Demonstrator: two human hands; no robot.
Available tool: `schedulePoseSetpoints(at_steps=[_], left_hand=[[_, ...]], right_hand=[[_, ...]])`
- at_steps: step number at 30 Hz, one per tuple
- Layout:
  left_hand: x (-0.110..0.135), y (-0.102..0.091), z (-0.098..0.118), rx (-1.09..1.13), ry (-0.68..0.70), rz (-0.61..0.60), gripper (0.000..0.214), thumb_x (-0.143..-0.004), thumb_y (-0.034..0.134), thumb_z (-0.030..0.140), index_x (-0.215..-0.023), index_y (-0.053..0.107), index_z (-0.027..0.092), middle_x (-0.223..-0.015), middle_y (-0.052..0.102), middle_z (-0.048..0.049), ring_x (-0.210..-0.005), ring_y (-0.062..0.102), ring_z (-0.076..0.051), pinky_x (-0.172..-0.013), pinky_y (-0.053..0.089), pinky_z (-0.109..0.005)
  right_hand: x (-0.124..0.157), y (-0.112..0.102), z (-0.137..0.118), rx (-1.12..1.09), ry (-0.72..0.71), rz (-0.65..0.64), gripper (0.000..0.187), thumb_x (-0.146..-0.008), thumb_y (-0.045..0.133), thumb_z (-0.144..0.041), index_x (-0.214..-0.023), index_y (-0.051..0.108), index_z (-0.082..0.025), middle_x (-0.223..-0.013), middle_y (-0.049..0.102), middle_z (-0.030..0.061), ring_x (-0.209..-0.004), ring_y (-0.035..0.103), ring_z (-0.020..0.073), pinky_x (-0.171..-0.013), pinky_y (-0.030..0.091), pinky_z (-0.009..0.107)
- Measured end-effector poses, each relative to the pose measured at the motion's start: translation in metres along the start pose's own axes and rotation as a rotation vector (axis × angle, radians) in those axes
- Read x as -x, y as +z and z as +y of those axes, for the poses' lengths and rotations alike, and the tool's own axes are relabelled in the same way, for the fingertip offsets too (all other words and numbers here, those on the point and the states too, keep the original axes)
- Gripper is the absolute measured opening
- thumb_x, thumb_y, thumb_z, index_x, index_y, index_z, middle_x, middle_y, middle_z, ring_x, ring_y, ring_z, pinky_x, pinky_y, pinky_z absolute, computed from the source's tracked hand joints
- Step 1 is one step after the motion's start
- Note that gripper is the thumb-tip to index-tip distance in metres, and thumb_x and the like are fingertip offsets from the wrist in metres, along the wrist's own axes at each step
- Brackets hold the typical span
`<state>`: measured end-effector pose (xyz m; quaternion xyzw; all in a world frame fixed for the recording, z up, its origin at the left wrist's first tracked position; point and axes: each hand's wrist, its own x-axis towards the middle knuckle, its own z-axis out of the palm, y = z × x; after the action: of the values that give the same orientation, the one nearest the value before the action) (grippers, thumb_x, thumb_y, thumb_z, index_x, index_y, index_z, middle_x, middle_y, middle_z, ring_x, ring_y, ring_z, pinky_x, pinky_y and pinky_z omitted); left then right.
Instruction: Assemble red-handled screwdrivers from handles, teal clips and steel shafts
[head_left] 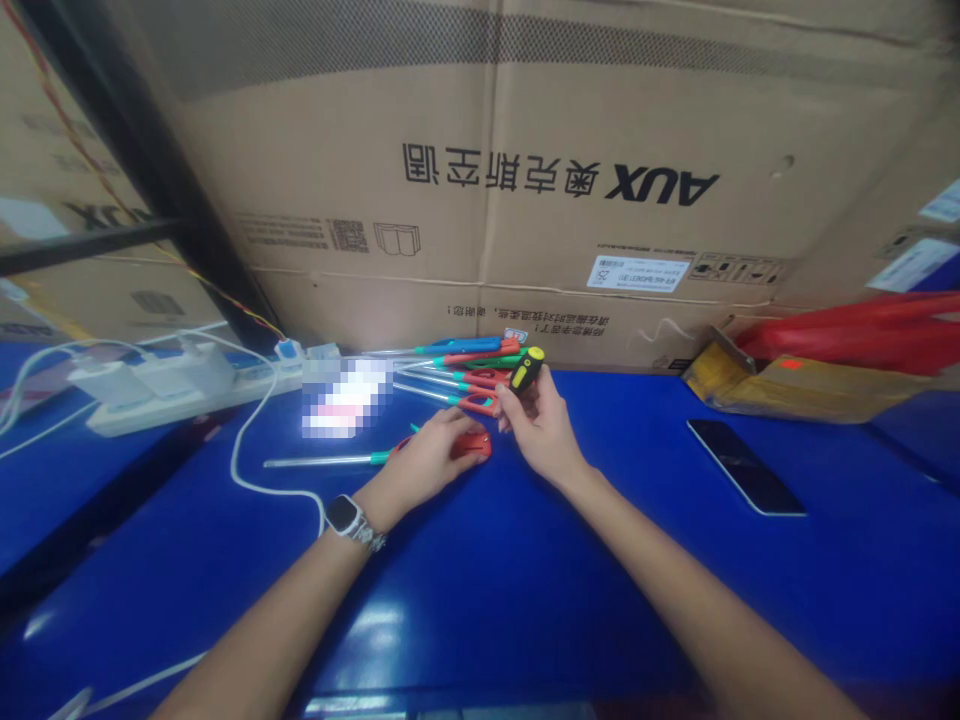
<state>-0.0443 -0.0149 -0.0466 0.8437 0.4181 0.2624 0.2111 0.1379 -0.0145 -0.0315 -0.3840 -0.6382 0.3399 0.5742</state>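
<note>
My left hand (pixel 427 460) rests on the blue table (pixel 525 580), fingers closed round the red handle of a long screwdriver (pixel 330 461) whose steel shaft points left. A watch (pixel 346 518) is on that wrist. My right hand (pixel 536 425) is raised a little, pinching a short black and yellow screwdriver (pixel 526 369) by its handle. Just behind both hands lies a pile of several screwdrivers (pixel 465 365) with red, blue and green handles, shafts pointing left.
A large cardboard box (pixel 525 180) stands along the back edge. A white power strip (pixel 150 385) with plugs and a white cable (pixel 259 440) is at the left. A phone (pixel 745 465) lies at the right, with a yellow packet (pixel 787 385) and red items (pixel 862 325) behind it.
</note>
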Motion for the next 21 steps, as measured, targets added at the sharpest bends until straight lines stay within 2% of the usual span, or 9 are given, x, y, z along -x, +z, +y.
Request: schedulePoseSetpoints(at_steps=[7,11,16,21], left_hand=[[-0.001,0.001,0.0,-0.01,-0.003,-0.003,0.022,-0.088,0.068,0.028,-0.109,0.068,0.021,-0.113,0.064,-0.0079,-0.105,0.062,-0.025,-0.098,0.05,-0.041],[-0.001,0.0,0.001,-0.032,-0.029,-0.019,0.023,-0.088,0.069,0.028,-0.11,0.069,0.02,-0.114,0.064,-0.0088,-0.106,0.062,-0.026,-0.098,0.05,-0.041],[0.0,-0.001,0.003,-0.055,-0.035,-0.015,0.019,-0.088,0.069,0.027,-0.105,0.07,0.02,-0.11,0.067,-0.009,-0.102,0.064,-0.026,-0.094,0.051,-0.04],[0.0,0.0,0.003,-0.044,-0.046,-0.018,0.021,-0.088,0.068,0.027,-0.108,0.071,0.02,-0.114,0.066,-0.0098,-0.105,0.063,-0.027,-0.096,0.05,-0.042]], right_hand=[[0.002,0.002,-0.002,0.034,-0.016,-0.044,0.02,-0.094,0.06,-0.04,-0.107,0.054,-0.027,-0.085,0.07,0.0009,-0.072,0.068,0.0188,-0.063,0.054,0.031],[0.002,0.003,0.001,0.037,-0.007,-0.041,0.022,-0.093,0.061,-0.04,-0.108,0.056,-0.026,-0.086,0.071,0.0017,-0.073,0.069,0.0193,-0.063,0.055,0.031],[-0.001,0.002,-0.004,0.056,-0.004,-0.129,0.027,-0.094,0.059,-0.039,-0.117,0.058,-0.024,-0.102,0.074,0.0055,-0.086,0.071,0.0208,-0.071,0.058,0.033],[-0.009,0.004,-0.004,0.045,0.017,-0.166,0.025,-0.088,0.066,-0.041,-0.105,0.062,-0.023,-0.097,0.073,0.0042,-0.079,0.069,0.0193,-0.066,0.056,0.032]])
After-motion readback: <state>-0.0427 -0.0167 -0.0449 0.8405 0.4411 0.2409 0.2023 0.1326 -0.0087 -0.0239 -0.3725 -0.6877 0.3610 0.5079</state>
